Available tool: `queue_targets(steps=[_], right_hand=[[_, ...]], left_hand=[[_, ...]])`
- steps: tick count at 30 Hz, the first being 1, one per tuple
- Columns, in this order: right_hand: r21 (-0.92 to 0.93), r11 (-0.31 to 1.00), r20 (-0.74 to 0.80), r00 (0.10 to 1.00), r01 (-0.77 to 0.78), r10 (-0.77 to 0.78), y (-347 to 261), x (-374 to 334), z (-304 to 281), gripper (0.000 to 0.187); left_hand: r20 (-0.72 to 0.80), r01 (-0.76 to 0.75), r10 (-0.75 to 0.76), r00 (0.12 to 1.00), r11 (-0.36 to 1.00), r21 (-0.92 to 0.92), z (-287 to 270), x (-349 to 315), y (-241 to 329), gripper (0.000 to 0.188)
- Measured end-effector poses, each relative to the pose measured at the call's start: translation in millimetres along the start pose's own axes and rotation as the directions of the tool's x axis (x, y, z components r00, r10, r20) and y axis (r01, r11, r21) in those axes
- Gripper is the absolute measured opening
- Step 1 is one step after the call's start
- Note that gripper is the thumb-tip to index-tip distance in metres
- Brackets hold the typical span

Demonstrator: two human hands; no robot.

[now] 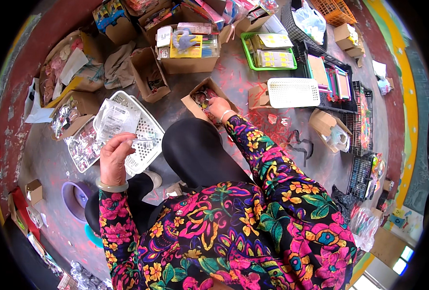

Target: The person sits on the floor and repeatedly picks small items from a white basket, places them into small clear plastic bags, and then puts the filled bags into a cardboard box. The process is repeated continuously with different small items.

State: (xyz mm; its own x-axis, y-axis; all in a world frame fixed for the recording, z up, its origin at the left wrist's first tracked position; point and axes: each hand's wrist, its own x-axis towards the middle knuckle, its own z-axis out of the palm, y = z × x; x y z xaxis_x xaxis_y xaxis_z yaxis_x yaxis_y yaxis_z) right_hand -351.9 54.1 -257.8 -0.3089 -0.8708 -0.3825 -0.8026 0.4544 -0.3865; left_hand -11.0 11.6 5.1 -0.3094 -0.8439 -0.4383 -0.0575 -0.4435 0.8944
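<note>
Raised at the left, my left hand (pixel 113 157) has its fingers pinched together on a thin clear plastic bag (pixel 146 141). Behind it, a white perforated basket (pixel 151 128) lies on the floor, with a clear packet (pixel 117 116) bearing dark print across its edge. My right hand (pixel 218 107) reaches into a small open cardboard box (pixel 194 105) of small colourful wrapped pieces. Its fingers are bent together among them; what they grip, if anything, is too small to make out.
Silvery packets (pixel 86 145) fill a white tray at left, near a purple basin (pixel 77 198). Cardboard boxes (pixel 188 65) stand ahead. A green basket (pixel 270 65), a white basket (pixel 293 93) and black crates (pixel 337 104) line the right. Red scraps (pixel 274 128) litter the floor.
</note>
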Motion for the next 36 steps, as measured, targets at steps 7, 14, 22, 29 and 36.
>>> queue_targets(steps=[7,14,22,29,36], right_hand=[[-0.019,0.992,0.117,0.986,-0.121,0.123,6,37,11,0.031],[-0.208,0.970,0.083,0.986,-0.128,0.148,-4,40,19,0.026],[-0.076,0.992,0.096,0.989,-0.105,0.112,25,55,47,0.022],[0.324,0.937,0.121,0.988,-0.131,0.096,12,7,22,0.023],[-0.537,0.658,0.463,0.837,0.528,-0.293,60,39,69,0.020]], left_hand=[[-0.019,0.029,-0.029,0.999,0.999,-0.015,1,-4,4,0.015],[-0.020,0.061,-0.061,0.998,0.998,-0.015,0,-7,-1,0.015],[0.014,0.054,-0.054,0.998,0.999,-0.008,5,-6,4,0.015],[0.007,0.052,-0.052,0.999,0.999,-0.010,3,-13,5,0.015],[0.018,0.058,-0.057,0.998,0.998,-0.017,3,-10,4,0.016]])
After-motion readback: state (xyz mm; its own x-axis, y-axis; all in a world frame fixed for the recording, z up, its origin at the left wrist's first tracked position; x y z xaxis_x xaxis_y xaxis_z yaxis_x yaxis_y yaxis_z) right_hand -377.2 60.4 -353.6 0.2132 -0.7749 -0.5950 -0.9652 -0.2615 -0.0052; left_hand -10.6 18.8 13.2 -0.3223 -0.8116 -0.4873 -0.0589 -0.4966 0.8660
